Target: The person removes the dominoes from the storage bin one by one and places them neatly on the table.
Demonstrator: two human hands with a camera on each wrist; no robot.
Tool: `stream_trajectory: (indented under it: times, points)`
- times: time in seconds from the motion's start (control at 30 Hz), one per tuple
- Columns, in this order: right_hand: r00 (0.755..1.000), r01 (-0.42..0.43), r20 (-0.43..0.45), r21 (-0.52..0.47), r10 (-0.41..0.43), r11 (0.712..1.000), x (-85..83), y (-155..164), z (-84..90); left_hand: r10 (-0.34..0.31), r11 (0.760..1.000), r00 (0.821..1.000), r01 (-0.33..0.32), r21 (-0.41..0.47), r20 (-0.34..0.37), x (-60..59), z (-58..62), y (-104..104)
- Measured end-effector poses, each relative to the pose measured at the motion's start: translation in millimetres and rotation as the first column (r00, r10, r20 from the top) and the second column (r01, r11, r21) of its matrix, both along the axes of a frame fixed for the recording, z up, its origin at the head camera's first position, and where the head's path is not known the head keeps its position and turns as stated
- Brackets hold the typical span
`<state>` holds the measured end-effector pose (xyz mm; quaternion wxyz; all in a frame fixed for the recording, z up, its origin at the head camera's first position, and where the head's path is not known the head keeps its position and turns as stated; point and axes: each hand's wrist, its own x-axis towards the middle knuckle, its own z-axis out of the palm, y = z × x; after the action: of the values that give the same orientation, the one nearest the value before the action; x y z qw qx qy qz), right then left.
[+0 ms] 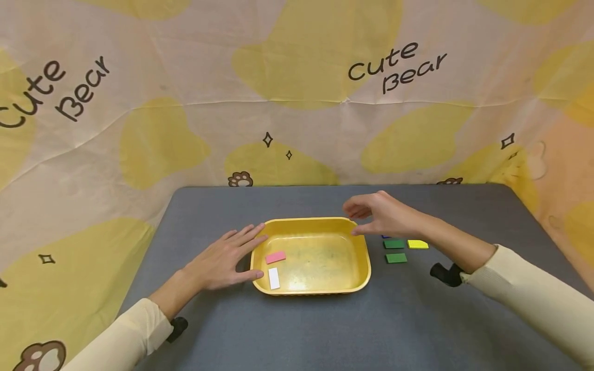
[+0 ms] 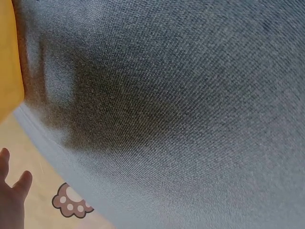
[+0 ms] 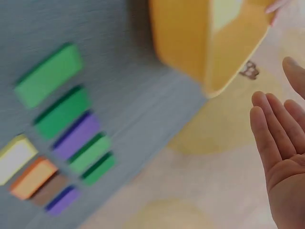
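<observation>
Hiding most blocks [image 3: 62, 114] from head view, your right hand [image 1: 385, 214] empty with loose fingers, left hand [image 1: 223, 260] flat beside yellow tray [image 1: 362, 278], wrist view blurred.

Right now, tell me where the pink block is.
Head view: the pink block lies inside the yellow tray, at its left end, just behind the white block and near the left hand.

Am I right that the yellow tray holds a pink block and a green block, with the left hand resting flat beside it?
Not quite. The head view shows the yellow tray holding a pink block and a white block, not a green one. The green blocks lie on the table to its right. The left hand does rest flat beside the tray.
</observation>
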<state>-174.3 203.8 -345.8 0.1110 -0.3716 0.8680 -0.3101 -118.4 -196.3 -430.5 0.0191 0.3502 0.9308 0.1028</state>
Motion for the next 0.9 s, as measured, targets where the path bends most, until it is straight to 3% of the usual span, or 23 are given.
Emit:
stream_trajectory:
  times: [0.23,0.67,0.9]
  points:
    - [0.993,-0.116,0.013,-0.077,0.117,0.990,-10.3,-42,-3.2,-0.009,1.000,1.000,0.009,0.000,-0.008,-0.7,-0.4,1]
    - [0.980,-0.167,0.092,-0.099,0.176,0.981,-14.1,-93,-28.5,0.002,1.000,1.000,-0.002,-0.018,-0.008,-1.2,0.7,3]
    - [0.975,-0.197,0.087,-0.067,0.202,0.978,-17.4,-112,-39.3,0.001,1.000,1.000,-0.001,-0.016,-0.009,-0.6,1.5,2]
